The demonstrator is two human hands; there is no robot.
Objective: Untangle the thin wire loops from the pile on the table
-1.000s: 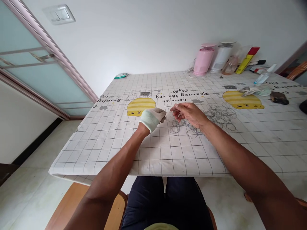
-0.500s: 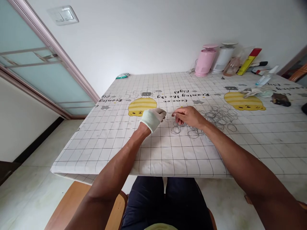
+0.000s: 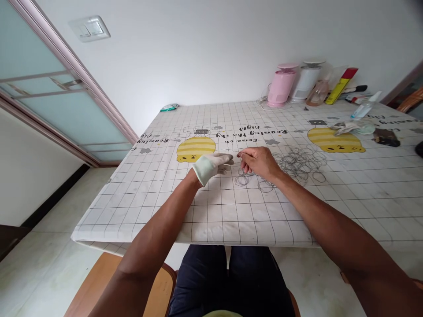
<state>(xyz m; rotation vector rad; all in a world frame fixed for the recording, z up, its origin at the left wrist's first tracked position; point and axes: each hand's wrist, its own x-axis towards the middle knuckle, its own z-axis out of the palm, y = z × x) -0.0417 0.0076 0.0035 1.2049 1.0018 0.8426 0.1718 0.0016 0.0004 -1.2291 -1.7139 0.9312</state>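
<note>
My left hand [image 3: 214, 165], in a whitish work glove with dark fingertips, reaches toward my right hand with its fingers stretched out and apart. My bare right hand [image 3: 259, 162] pinches thumb and forefinger together just beside the gloved fingertips. A very faint thin line shows at that pinch, apparently wire, but it is too fine to make out fully. Under and to the right of my right hand lies a tangled pile of thin grey wire loops [image 3: 295, 166]. A few loose loops [image 3: 265, 186] lie at its near side.
A checked tablecloth [image 3: 158, 207] with cartoon bees covers the table. Along the back stand a pink device [image 3: 280, 88], a white device [image 3: 306, 83], a bottle [image 3: 317, 93] and a yellow-red can [image 3: 342, 86]. At right lie a crumpled glove [image 3: 353, 127] and a dark block [image 3: 386, 137].
My left hand has loosened from a closed grip and stretched its fingers toward the right hand. My right hand keeps its pinch in nearly the same place.
</note>
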